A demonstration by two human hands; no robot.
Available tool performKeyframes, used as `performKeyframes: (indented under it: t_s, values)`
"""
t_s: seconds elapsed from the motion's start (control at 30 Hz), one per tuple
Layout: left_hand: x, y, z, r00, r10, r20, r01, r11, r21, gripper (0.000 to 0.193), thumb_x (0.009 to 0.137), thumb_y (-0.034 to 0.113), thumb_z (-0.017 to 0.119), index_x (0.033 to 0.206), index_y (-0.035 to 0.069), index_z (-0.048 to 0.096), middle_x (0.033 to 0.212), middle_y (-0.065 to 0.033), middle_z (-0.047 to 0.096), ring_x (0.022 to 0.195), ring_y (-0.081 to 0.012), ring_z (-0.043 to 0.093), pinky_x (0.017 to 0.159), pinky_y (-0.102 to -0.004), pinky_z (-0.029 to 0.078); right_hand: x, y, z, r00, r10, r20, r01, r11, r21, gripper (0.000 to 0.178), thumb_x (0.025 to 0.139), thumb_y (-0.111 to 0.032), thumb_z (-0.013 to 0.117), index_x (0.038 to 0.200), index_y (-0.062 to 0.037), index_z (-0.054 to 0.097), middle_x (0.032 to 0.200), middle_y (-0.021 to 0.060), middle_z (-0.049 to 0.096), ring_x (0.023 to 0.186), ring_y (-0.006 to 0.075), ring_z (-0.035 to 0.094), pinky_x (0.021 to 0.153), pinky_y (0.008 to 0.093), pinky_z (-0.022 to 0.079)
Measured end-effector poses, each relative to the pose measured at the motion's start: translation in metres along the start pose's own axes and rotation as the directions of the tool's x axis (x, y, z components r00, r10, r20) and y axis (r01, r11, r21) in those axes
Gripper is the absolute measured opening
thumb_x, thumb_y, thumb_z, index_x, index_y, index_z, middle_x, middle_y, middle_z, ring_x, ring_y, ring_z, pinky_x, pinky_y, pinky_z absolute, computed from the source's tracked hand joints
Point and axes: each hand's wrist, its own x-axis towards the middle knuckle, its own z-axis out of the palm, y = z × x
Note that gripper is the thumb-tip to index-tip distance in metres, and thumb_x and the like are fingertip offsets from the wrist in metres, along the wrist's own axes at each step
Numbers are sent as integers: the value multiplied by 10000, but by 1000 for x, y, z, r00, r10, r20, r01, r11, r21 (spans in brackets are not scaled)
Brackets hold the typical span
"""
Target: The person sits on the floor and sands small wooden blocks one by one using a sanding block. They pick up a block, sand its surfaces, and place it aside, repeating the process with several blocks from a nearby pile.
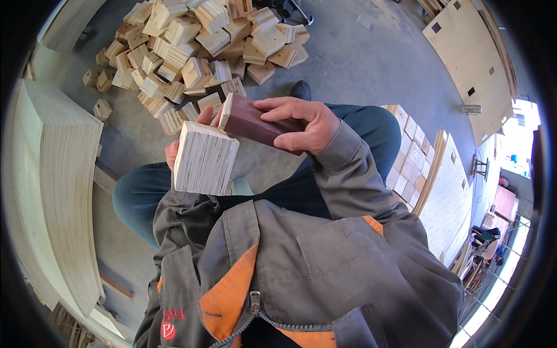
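My left hand (pixel 172 152) is closed round a plywood block (pixel 206 159), with its layered edge facing up toward me. Most of that palm is hidden behind the block, and a finger shows past its far side. In my right hand (pixel 310 124) is a sanding block (pixel 255 120), a flat piece with a dark red-brown face and a pale wooden end. Thumb and fingers grip it from both long sides. Its pale end lies against or just over the top far corner of the plywood block; actual contact is hard to tell.
Beyond my hands, a heap of loose plywood blocks (pixel 191 49) lies on the grey concrete floor (pixel 354 64). A tall plywood stack (pixel 67 191) stands at the left. To the right are rows of blocks (pixel 413 152) beside a plywood panel (pixel 447 191). Another holed panel (pixel 473 64) leans farther off.
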Motion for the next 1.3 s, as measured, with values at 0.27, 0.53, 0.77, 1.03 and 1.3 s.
performKeyframes:
  t_s: [0.27, 0.53, 0.77, 1.03, 1.3]
  values:
    - [6, -6, 3, 998, 50, -42, -51, 998, -20, 836, 891, 470, 579, 1566, 34, 349, 1607, -230, 315, 1380, -379, 492, 1112, -504, 453, 6, 27, -6, 998, 67, -8, -67, 998, -10, 462, 814, -40, 773, 1266, -15, 679, 1432, 174, 575, 1268, 234, 578, 1081, 355, 446]
    - [6, 8, -39, 903, 205, -377, -189, 979, 78, 583, 955, 493, 507, 1354, 76, 590, 1316, -120, 657, 1178, -361, 642, 919, -499, 554, 12, 83, -29, 847, 292, -444, -165, 939, 303, 740, 871, -119, 785, 1498, 33, 423, 1436, 204, 530, 1276, 236, 557, 1061, 367, 462]
    - [9, 10, -30, 826, 265, -498, -271, 961, 62, 590, 959, 469, 473, 1414, 104, 563, 1391, -130, 603, 1206, -386, 609, 994, -525, 503, 39, 113, -31, 693, 474, -543, -234, 860, 453, 821, 859, -95, 796, 1504, 114, 334, 1407, 232, 535, 1241, 247, 577, 1021, 363, 496]
    - [9, 16, -37, 745, 332, -579, -350, 933, 85, 564, 957, 447, 497, 1391, 95, 583, 1364, -128, 631, 1197, -394, 621, 969, -531, 516, 80, 181, -1, 643, 486, -592, -498, 853, 159, 880, 780, -27, 802, 1521, 69, 338, 1411, 233, 546, 1209, 277, 610, 1002, 370, 515]
    - [14, 14, -40, 623, 402, -671, -337, 912, 234, 599, 946, 429, 508, 1449, 104, 522, 1380, -105, 614, 1218, -362, 600, 987, -515, 486, 122, 263, 19, 672, 363, -645, -706, 576, -412, 1073, 591, -189, 834, 1531, -25, 342, 1310, 257, 532, 1187, 392, 575, 1027, 395, 494]
